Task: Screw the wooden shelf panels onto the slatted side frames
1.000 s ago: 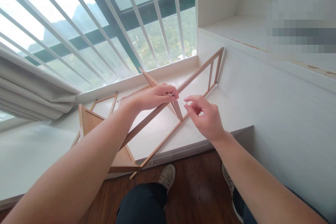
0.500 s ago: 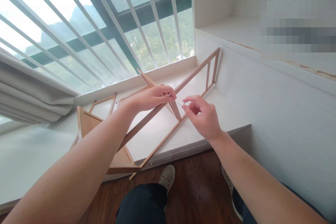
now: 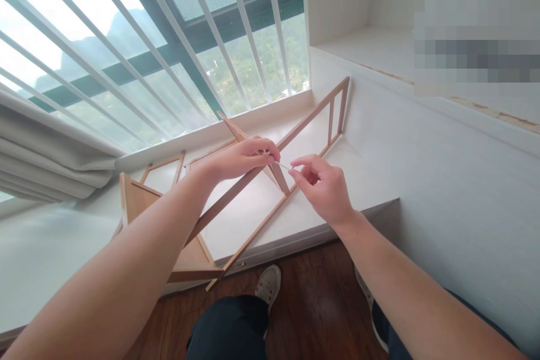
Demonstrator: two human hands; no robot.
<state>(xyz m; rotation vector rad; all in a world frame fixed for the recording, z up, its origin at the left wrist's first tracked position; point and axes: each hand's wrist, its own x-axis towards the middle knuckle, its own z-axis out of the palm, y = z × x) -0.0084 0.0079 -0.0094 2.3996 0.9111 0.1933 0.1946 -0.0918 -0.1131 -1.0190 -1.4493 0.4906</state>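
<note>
A thin metal hex key spans the gap between my two hands. My right hand pinches its near end between thumb and forefinger, the other fingers curled in. My left hand lies over the long rail of a wooden frame, its fingers closed around the key's far end. The tip of the key is hidden behind those fingers, so I cannot tell what it touches. The frame, with slim rails and crosspieces, rests tilted on the white ledge.
A barred window rises behind the ledge, with a grey curtain on the left. To the right stand a white wall and a shelf with a chipped edge. Below are dark wooden floorboards and my shoes.
The view has shifted slightly, so everything sits a little further left. Both hands keep their hold on the hex key, with barely any movement of the fingers.
</note>
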